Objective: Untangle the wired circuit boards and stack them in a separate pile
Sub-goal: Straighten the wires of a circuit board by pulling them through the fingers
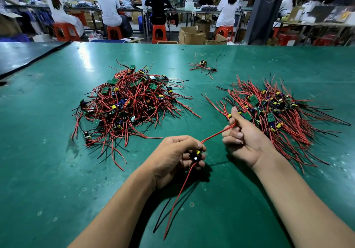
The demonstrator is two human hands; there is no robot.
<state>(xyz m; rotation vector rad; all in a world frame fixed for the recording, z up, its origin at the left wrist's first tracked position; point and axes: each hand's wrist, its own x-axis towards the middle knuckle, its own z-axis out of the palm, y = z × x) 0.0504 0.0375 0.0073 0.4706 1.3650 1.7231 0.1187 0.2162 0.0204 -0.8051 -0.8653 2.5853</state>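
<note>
circuit board (196,156) held between two piles
left hand (175,158) grips it, right hand (245,138) pinches its red wire (216,135); tangled heap (126,103) centre-left, neater pile (280,113) right.

Wired boards: one left heap (130,101), one right heap (276,113), one small cluster (203,67), one loose board (196,156).

Curled fingers of the left hand (176,155) cover most of the circuit board (196,156) they hold. The red wire (215,135) vanishes inside the fist of the right hand (244,138). Both forearms run off the bottom edge. Boards deep in the tangled pile (126,101) lie buried under wires. The far cluster (204,67) is too small to count.
</note>
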